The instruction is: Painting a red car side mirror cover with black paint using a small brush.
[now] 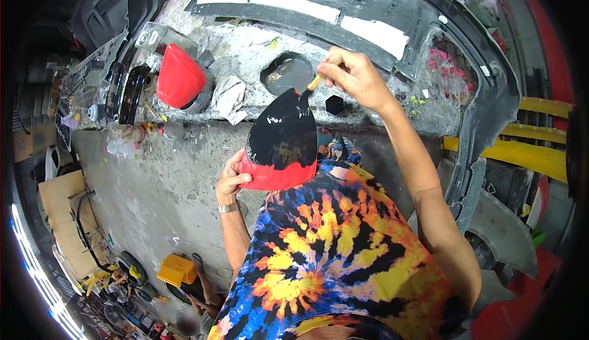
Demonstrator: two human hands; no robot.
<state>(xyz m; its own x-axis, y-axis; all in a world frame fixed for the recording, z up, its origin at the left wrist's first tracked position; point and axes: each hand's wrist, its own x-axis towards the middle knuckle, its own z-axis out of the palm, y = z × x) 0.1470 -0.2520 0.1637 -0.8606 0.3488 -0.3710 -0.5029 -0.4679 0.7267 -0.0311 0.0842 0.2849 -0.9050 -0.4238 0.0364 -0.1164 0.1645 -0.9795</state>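
Observation:
A red curved, shield-shaped panel is tilted up in front of my body, most of its face coated in glossy black. My left hand is closed on its lower left edge. Pinched in my right hand is a paintbrush with a light handle. The dark bristles are at the panel's upper right edge, by its narrow tip, where a bit of red shows. Just beyond the tip, a shallow dark tray with greyish liquid lies on the bench. A small black hexagonal piece sits right of the brush.
A second red panel stands on the littered bench at left, near crumpled paper and a clear container. A large black bumper-like frame with white patches arches behind. At lower left, another person is near a yellow box.

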